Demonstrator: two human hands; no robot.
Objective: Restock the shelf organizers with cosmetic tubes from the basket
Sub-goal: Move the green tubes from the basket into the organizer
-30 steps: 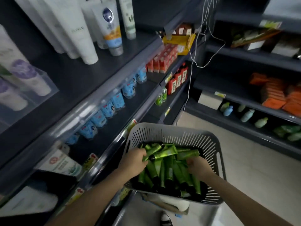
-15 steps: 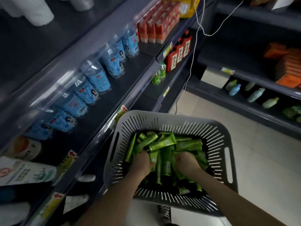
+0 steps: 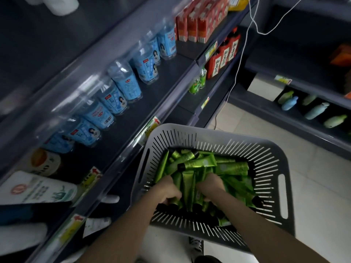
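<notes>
Both hands are down inside the grey slotted basket. The left hand has its fingers curled round a bunch of green tubes with black caps, held near the cap ends. The right hand sits just beside it, its fingers dug into the pile and hidden; I cannot tell whether they are gripping. The remaining tubes lie loose, heaped beyond and to the right of the fingers. The shelf is left of the fingers, and blue-labelled bottles stand on it further beyond. The pale floor lies to the right.
</notes>
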